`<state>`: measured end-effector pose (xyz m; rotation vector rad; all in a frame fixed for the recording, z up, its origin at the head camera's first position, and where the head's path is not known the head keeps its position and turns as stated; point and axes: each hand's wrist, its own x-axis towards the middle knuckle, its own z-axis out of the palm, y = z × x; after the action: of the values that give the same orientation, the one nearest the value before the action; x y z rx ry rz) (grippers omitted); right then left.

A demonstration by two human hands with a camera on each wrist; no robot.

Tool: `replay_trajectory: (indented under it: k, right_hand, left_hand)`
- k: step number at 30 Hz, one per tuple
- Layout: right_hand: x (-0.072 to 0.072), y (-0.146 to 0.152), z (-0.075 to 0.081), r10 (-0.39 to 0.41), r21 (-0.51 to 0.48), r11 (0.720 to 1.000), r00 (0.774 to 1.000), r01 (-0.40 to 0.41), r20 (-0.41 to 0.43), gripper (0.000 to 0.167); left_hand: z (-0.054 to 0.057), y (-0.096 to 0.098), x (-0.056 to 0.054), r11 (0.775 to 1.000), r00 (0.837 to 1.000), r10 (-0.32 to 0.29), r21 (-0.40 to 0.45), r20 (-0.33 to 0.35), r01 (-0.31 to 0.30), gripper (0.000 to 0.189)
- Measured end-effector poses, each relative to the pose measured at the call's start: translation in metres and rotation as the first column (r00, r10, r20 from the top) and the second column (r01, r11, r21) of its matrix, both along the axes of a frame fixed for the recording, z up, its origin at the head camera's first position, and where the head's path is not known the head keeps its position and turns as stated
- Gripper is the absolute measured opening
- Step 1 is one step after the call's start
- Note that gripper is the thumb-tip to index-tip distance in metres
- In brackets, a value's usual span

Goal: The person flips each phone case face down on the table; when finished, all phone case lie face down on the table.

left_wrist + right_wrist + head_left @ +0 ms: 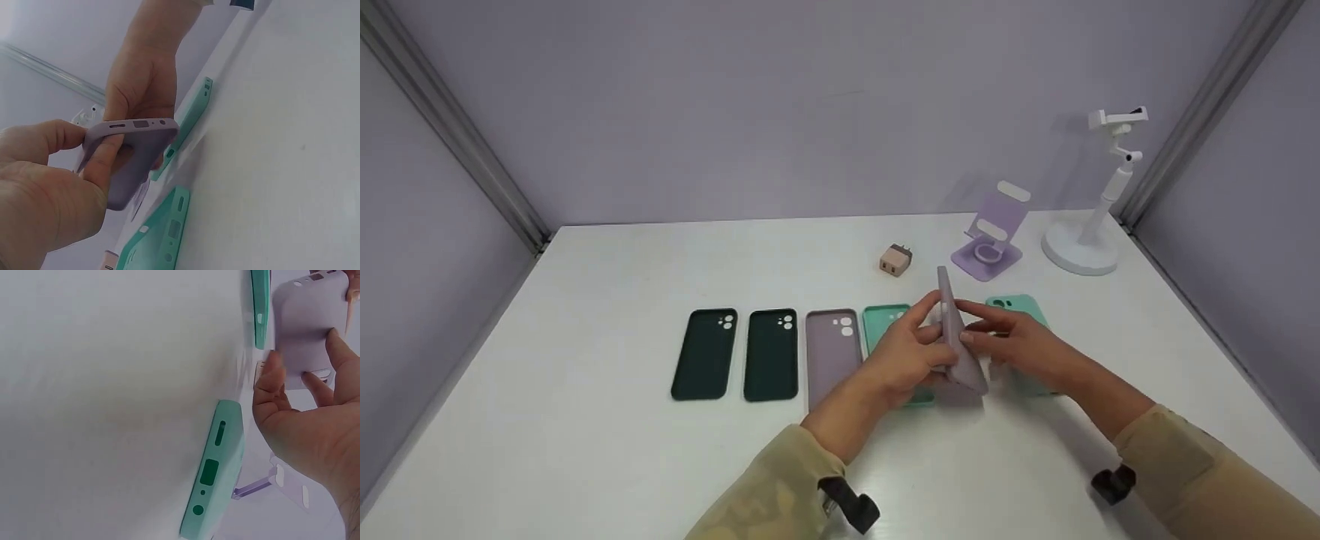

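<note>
While the held purple case stands nearly edge-on to the head camera, our left hand clamps its wall, one digit tucked inside the shell. Our right hand just touches the back with its fingertips, fingers loose. Case sits between the hands over the white table, right of the face-up mint case, left of the back-up mint case. Whether its near end touches the table, we can't tell.

To do this well, we'd let the left grip carry it, pinch lightly since the wall may flex, and steer with the right fingertips, clear of the cutouts. Both mint cases are near, so easy to bump.

Markings: no brand, label or writing we can read on the cases, charger, purple stand or white stand.
</note>
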<state>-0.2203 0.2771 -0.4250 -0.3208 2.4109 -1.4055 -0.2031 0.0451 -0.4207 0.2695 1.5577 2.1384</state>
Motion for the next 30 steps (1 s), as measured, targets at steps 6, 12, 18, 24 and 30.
replay_trajectory:
  k: [6,12,18,24,30]
  right_hand:
    - [-0.001,0.006,0.003,0.005,-0.081,0.997,0.999,-0.002,0.036,0.066]
    - [0.001,0.011,0.007,-0.029,-0.124,0.992,0.998,0.034,0.050,0.065]
    - [0.001,0.015,0.010,-0.085,-0.021,0.996,0.996,0.085,0.031,0.067]
    - [-0.004,0.019,0.011,-0.122,0.068,0.990,0.992,0.124,-0.033,0.071]
    - [-0.005,0.021,0.012,-0.110,0.102,0.988,0.991,0.118,-0.081,0.078]
  left_hand:
    - [0.000,0.001,0.001,0.997,1.000,0.014,0.071,-0.012,-0.013,0.096]
    - [-0.002,0.001,0.000,0.998,0.998,0.054,0.038,-0.012,-0.053,0.091]
    - [-0.007,0.000,-0.005,0.983,0.989,0.116,-0.133,-0.092,-0.128,0.074]
    - [-0.013,0.000,-0.010,0.947,0.977,0.125,-0.272,-0.175,-0.170,0.073]
    - [-0.017,0.002,-0.015,0.911,0.973,0.109,-0.372,-0.206,-0.181,0.079]
